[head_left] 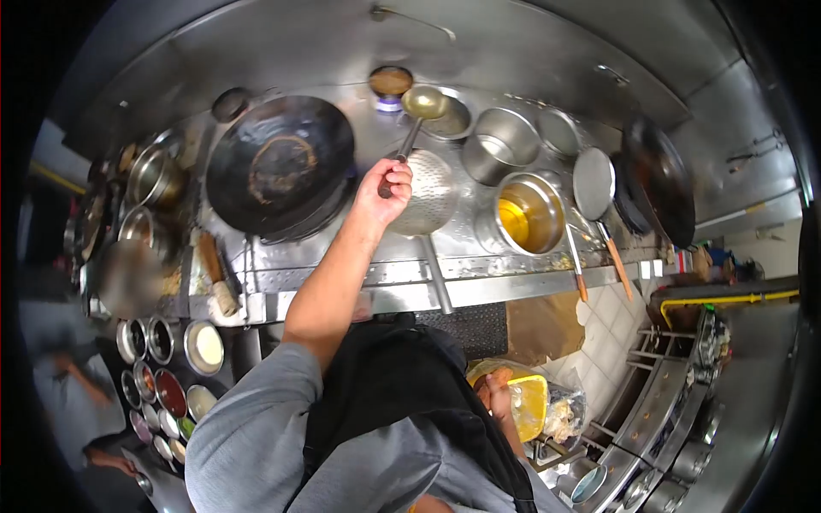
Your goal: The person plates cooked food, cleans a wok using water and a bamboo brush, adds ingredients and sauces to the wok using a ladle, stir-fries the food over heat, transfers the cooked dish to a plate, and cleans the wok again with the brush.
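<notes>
My left hand reaches forward over the stove, its fingers wrapped round the handle of a ladle. The ladle's bowl points away from me, near a lit burner and a round metal pan. Below the hand lies a perforated skimmer, its handle towards me. A large dark wok stands to the left of the hand. My right hand hangs low at my right side beside a yellow container. Its fingers look curled; what they hold, if anything, is hidden.
To the right stand a steel pot, a pot with yellow liquid and a wooden-handled strainer. Another wok leans at far right. Ingredient bowls fill the left counter. Another person's hand is at lower left.
</notes>
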The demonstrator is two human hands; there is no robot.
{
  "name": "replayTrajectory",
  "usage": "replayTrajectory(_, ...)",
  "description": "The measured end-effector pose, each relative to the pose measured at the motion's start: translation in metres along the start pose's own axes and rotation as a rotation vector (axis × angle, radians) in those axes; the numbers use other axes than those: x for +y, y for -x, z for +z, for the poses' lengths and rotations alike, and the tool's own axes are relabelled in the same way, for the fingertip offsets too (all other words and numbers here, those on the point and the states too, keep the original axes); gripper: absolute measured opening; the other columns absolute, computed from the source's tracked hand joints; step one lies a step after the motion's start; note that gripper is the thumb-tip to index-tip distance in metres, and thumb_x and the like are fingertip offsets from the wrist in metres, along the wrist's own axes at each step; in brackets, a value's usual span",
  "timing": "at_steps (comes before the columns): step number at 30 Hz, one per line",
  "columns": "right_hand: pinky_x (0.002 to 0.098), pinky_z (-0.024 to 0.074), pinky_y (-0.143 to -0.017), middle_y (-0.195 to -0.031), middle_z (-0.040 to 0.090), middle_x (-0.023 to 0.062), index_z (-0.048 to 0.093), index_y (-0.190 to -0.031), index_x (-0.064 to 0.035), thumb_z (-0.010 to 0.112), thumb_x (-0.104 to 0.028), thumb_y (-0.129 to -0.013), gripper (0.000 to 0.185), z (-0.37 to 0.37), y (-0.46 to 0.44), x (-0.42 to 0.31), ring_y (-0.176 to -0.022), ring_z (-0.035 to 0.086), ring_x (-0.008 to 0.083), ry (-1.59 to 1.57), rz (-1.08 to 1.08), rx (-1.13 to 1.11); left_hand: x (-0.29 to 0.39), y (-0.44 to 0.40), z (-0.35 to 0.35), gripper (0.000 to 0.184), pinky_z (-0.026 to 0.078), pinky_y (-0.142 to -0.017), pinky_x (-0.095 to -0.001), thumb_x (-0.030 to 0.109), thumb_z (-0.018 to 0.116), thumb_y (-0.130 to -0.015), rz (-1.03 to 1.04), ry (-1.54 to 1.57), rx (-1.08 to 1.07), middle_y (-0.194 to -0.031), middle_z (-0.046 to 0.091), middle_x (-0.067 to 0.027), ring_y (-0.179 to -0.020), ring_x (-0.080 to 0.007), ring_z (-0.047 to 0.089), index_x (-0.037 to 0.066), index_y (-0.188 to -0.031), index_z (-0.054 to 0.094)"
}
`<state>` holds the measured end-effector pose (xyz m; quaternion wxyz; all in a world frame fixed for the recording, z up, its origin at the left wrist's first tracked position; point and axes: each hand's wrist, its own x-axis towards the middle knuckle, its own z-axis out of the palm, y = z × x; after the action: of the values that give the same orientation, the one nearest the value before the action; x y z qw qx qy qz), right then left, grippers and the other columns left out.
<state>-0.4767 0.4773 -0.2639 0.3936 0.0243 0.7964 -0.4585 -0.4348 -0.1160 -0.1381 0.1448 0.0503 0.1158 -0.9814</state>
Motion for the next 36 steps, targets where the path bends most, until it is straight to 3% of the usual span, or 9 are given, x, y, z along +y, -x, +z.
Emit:
replayTrajectory(4,0.0316,0.0516,-0.074,-0.093,0.068,0.005,0.066,-0.104,-0.0014,0.069,-0.034,-0.096,0.034,0.043,-0.015,0.011,-0.083,0.063,0.0147,-0.11,0.002,-0.105,0.006,0.121,0.048,0.009,0.037,-0.045,-0.0226,0.009,0.057,-0.092,0.077,-0.174,0.071,-0.076,0.053,0.0025,-0.056,-0.0065,0.051,0.007,-0.102,0.057)
replayTrajectory(11,0.0326,0.0519,-0.076,-0.094,0.069,0.0037,0.067,-0.103,-0.0015,0.069,-0.033,-0.095,0.032,0.128,-0.005,-0.011,-0.086,0.065,0.0149,0.071,-0.169,-0.182,0.005,0.308,0.071,0.02,0.034,-0.038,-0.0215,0.012,0.057,-0.097,0.19,-0.419,0.329,-0.077,0.054,0.0023,-0.052,-0.0049,0.049,0.012,-0.117,0.057)
replayTrajectory(19,0.0337,0.0535,-0.08,-0.1,0.071,0.0076,0.066,-0.111,0.0,0.071,-0.033,-0.094,0.038,0.128,-0.012,0.026,-0.089,0.067,0.0177,0.032,-0.08,-0.227,0.01,0.439,0.057,0.03,0.038,-0.034,-0.0247,0.009,0.055,-0.094,0.322,-0.722,0.772,-0.075,0.052,-0.0007,-0.047,-0.0092,0.046,0.016,-0.123,0.05)
replayTrajectory(21,0.0339,0.0536,-0.081,-0.102,0.071,0.0081,0.066,-0.113,0.0005,0.072,-0.036,-0.093,0.042,0.112,-0.01,0.031,-0.092,0.067,0.0179,0.153,-0.012,-0.206,0.023,0.445,0.044,0.06,0.04,-0.035,-0.0263,0.005,0.054,-0.091,0.404,-0.97,0.894,-0.076,0.054,-0.0027,-0.046,-0.0112,0.049,0.011,-0.148,0.037)
replayTrajectory(24,0.0348,0.054,-0.082,-0.104,0.071,0.0106,0.066,-0.115,0.0008,0.071,-0.04,-0.092,0.047,0.068,-0.049,0.095,-0.094,0.068,0.0196,0.258,0.058,-0.192,0.036,0.403,0.015,0.081,0.041,-0.038,-0.029,0.002,0.053,-0.086,0.439,-1.627,1.164,-0.078,0.059,-0.0054,-0.047,-0.0127,0.051,0.006,-0.16,0.021)
replayTrajectory(26,0.0352,0.0541,-0.083,-0.101,0.072,0.0118,0.066,-0.115,0.0007,0.07,-0.041,-0.093,0.048,0.037,-0.073,0.14,-0.093,0.069,0.0212,0.325,0.088,-0.117,0.031,0.356,0.002,0.076,0.043,-0.042,-0.0305,0.003,0.053,-0.087,0.56,-1.91,1.231,-0.069,0.058,-0.0054,-0.046,-0.0143,0.052,0.003,-0.158,0.025)
replayTrajectory(30,0.0303,0.0461,-0.052,-0.071,0.061,0.0026,0.059,-0.088,-0.0061,0.061,-0.022,-0.1,0.02,0.015,-0.022,0.057,-0.06,0.058,0.0144,0.044,0.094,-0.015,-0.024,0.238,0.027,0.079,0.04,-0.039,-0.0295,0.002,0.052,-0.087,0.595,-1.67,0.986,-0.068,0.057,-0.0041,-0.044,-0.0133,0.052,0.01,-0.16,0.023)
replayTrajectory(31,0.0305,0.0507,-0.06,-0.079,0.064,0.0046,0.06,-0.1,-0.0046,0.061,-0.022,-0.1,0.017,0.001,-0.026,0.06,-0.066,0.062,0.0167,-0.027,0.142,-0.077,-0.03,0.204,0.017,0.08,0.038,-0.037,-0.0286,0.002,0.051,-0.087,0.594,-1.594,0.871,-0.066,0.055,-0.0033,-0.042,-0.0126,0.049,0.013,-0.161,0.023)
replayTrajectory(36,0.0323,0.0527,-0.068,-0.083,0.068,0.0067,0.063,-0.097,-0.0028,0.063,-0.025,-0.098,0.022,-0.036,-0.029,0.077,-0.072,0.065,0.0179,-0.019,0.011,0.162,-0.047,0.009,-0.011,0.076,0.034,-0.036,-0.0279,0.001,0.05,-0.084,0.451,-1.536,0.592,-0.061,0.05,0.0004,-0.04,-0.0107,0.045,0.011,-0.157,0.034)
